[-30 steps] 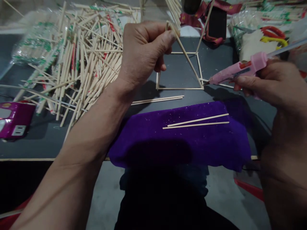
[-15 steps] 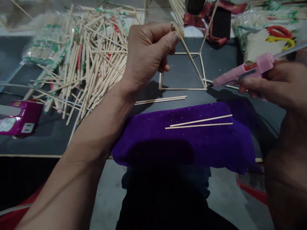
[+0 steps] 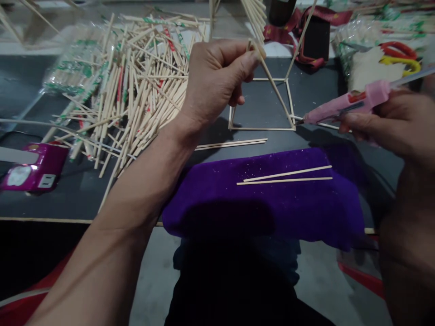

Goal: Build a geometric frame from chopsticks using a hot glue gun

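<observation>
The frame point(image 3: 263, 129) of thin sticks stands on the table point(image 3: 204, 158), beyond the purple cloth point(image 3: 210, 199); its back left corner is hidden behind the left hand point(image 3: 222, 74), and a back upright runs out of view at the top edge. The left hand's grip pinches the top of a slanting stick point(image 3: 277, 93) between thumb and fingers, which cover its end. The right hand point(image 3: 390, 120), blurred, has its grip closed around the pink glue gun point(image 3: 353, 104), whose handle is mostly concealed by it. The gun's nozzle is at the frame's front right corner; whether they touch is hard to tell. The left forearm covers part of the stick pile point(image 3: 136, 95).
</observation>
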`<state>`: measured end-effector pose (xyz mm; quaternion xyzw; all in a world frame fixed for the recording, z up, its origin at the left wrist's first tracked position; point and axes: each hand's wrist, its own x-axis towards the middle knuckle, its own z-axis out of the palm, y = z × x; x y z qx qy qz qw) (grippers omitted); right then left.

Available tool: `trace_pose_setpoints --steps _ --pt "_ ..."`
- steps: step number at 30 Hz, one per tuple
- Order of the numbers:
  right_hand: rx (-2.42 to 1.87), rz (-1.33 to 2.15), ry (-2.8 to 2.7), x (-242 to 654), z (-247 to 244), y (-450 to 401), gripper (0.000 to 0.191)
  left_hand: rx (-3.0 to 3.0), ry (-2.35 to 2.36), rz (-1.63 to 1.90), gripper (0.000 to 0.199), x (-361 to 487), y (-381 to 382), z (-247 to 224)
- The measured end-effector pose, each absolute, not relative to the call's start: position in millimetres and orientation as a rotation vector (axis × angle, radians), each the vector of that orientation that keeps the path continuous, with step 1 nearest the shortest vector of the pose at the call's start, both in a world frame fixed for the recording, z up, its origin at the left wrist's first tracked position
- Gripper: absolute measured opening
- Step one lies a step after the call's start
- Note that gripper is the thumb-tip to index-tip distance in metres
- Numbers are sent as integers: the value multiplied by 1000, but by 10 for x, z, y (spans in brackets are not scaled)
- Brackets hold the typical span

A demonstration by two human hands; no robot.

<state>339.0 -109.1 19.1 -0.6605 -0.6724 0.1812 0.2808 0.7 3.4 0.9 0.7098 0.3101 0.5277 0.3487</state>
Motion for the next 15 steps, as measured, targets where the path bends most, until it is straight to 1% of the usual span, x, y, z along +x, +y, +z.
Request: trace_pose_setpoints --steps 3,6,8,11,15 --pt "-1780 533 -1812 3357 211 -1077 74 1812 800 1386 55 4 -1 19" --pt "-1766 512 -1824 3349 220 -1080 73 1765 839 1373 51 -6 -51 41" --pt "-1763 493 -1795 3347 216 -1081 66 1726 816 1360 45 -12 -68 50" --pt "-1749 555 -1802 3344 204 -1070 52 1675 770 1347 38 -17 -68 51" --pt "-1766 588 -1792 3367 176 -1039 40 1713 851 1299 42 -10 -42 31"
